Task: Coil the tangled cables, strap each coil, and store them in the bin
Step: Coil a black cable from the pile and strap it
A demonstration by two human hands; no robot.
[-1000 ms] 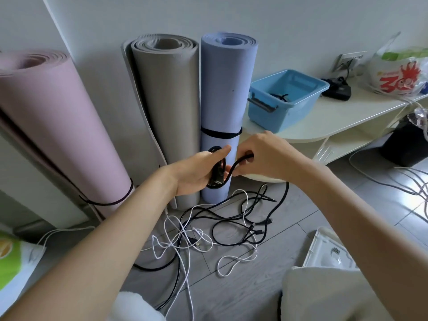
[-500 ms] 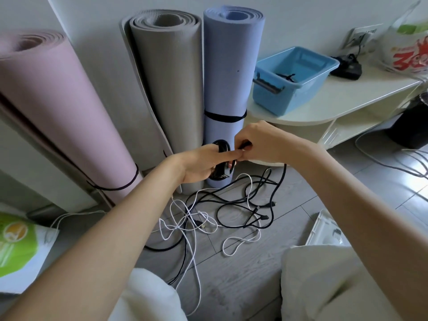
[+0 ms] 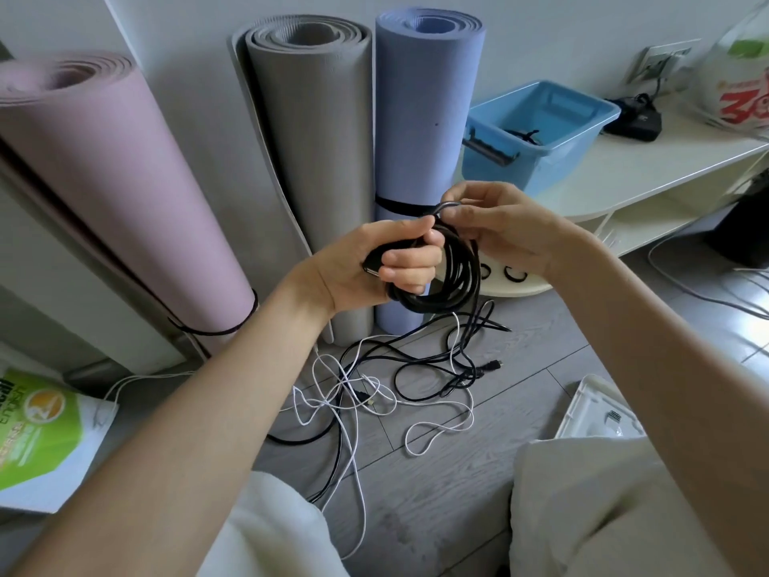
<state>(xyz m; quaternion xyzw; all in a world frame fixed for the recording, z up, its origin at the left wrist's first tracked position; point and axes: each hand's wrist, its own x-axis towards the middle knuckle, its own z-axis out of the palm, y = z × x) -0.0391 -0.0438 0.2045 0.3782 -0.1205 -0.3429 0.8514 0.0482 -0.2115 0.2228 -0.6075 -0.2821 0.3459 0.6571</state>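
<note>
So the coil [image 3: 441, 276] is way fuller than it was a second ago: back then only a small loop was pinched between the two hands, now several black turns are stacked up and hanging from the left hand [image 3: 374, 264]. The bundle is gripped by that hand, fingers curled round the top of the turns, with a plug end sticking out by the knuckles. The last stretch of cable is pinched by the right hand [image 3: 495, 226] just above the coil, so it looks like the final turn is being laid on. A strap is probably needed next, and two small black rings [image 3: 516, 273] can be seen on the low shelf edge right behind, maybe for that.

The tangled cables [image 3: 395, 389], black and white, are left in a heap on the floor below. The blue bin [image 3: 541, 127] is parked on the shelf top, something dark already in it.

Writing: a big red "3" on the plastic bag [image 3: 740, 89], rest cut off. Print on the green box [image 3: 37, 435] can't be read.
</note>
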